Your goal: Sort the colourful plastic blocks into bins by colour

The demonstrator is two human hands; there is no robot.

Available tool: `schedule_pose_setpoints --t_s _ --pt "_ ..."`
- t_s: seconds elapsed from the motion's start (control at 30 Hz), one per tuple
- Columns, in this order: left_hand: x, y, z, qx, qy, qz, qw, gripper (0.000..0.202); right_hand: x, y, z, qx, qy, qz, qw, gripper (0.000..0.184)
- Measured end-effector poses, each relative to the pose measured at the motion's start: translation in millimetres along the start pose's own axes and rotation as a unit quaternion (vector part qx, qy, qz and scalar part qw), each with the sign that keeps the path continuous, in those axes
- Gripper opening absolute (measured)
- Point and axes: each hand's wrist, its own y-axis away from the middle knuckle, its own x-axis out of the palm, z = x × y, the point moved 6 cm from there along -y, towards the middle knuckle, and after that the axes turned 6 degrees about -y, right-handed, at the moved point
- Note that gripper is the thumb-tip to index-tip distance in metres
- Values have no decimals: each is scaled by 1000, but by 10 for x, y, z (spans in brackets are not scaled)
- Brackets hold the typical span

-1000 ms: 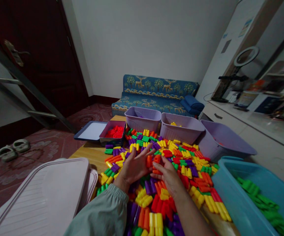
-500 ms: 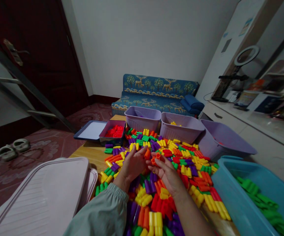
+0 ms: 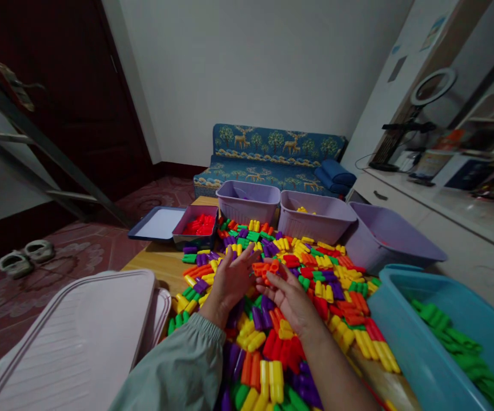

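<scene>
A wide heap of plastic blocks (image 3: 315,285) in yellow, red, orange, purple and green covers the wooden table (image 3: 156,260). My left hand (image 3: 232,279) and my right hand (image 3: 287,297) are cupped together just above the heap's middle. Between their fingers they hold a small bunch of orange blocks (image 3: 266,268). Both hands' fingers curl round the bunch. A grey-green sleeve covers my left forearm.
Three purple bins (image 3: 249,200) (image 3: 315,214) (image 3: 390,240) stand behind the heap. A small tray of red blocks (image 3: 197,225) sits at the back left. A blue tub with green blocks (image 3: 439,337) is at the right, a pink lid (image 3: 79,337) at the left.
Both hands have lifted off the heap, gathering orange blocks between them. The view has tilted slightly.
</scene>
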Motion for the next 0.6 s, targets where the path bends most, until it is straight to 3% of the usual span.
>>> schedule_pose_setpoints --t_s 0.1,0.2,0.4,0.6 --pt "-181 -40 -19 0 49 -70 996 62 -76 -27 41 -1 -67 -30 997 44" --pt "-287 -59 -27 5 58 -100 993 59 -110 -20 98 11 -119 -33 992 36" --pt "-301 -58 -16 3 27 -104 994 55 -67 32 209 4 -161 17 987 34" --pt "-266 -31 -34 8 -1 -98 995 55 -133 5 375 -97 -179 -21 979 26"
